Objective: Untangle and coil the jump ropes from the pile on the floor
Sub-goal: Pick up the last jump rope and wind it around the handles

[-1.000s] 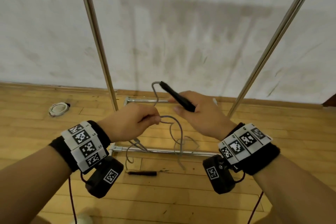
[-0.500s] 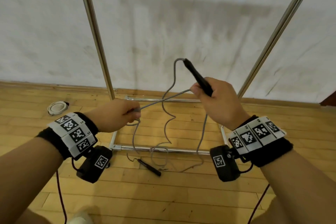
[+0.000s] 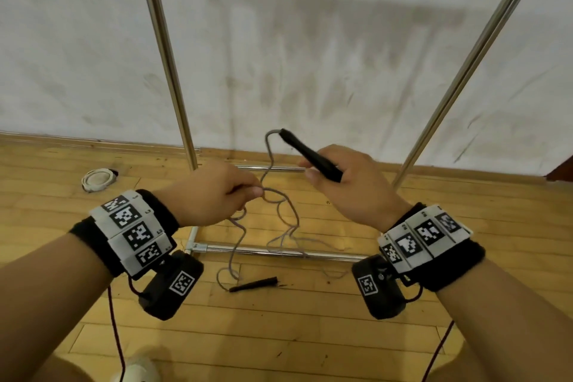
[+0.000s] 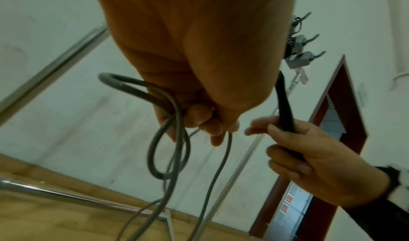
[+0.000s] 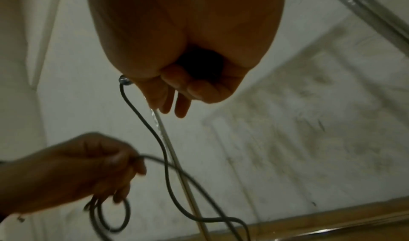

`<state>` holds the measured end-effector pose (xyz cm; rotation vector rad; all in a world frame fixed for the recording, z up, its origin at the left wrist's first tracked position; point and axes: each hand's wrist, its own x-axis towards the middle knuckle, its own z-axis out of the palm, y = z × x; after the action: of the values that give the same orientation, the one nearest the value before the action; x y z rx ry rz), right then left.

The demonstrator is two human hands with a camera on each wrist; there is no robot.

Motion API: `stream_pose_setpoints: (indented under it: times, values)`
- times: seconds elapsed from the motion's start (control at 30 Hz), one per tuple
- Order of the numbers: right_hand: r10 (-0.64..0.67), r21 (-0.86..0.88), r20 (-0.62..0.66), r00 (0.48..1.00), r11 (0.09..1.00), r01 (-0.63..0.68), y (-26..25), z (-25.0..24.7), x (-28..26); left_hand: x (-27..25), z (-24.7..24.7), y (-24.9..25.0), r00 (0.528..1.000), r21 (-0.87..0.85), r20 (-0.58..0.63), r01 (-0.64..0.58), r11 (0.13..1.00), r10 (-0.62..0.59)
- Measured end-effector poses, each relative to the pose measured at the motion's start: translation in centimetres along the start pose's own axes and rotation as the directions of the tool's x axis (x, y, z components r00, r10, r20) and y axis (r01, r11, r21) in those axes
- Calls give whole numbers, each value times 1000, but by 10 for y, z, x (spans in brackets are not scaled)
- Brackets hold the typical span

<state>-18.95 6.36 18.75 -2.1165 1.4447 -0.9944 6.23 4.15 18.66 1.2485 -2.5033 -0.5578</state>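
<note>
here a person stands over a wooden floor [image 3: 279, 335], coiling a thin grey rope [image 3: 280, 217]. the right hand [image 3: 350, 186] is curled round one black handle [image 3: 310, 155], tip pointing up and away. the left hand [image 3: 214, 192] pinches a couple of gathered loops, which hang below its fingers [image 4: 208, 122]. the rest of the rope trails down across a metal bar [image 3: 279, 251] to the second handle [image 3: 252, 284] lying on the floor. the rope looks light, limp and springy, likely to kink and slip loose; hold it at the handles and pinch each new loop firmly
</note>
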Motion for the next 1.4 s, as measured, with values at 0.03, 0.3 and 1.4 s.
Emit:
stream_pose_setpoints:
  times: [0.03,0.3,1.4]
  values:
    - [-21,5,34,999,1000,21,-4,7,-1,0,1,7,999,-7,-12,-46,999,46]
    - [-17,-25,170,985,999,21,-10,25,2,0,-1,11,999,-93,-44,-37,995,33]
    - [-3,59,194,981,998,-8,-23,35,6,-6,-5,9,985,-141,-165,-78,987,55]
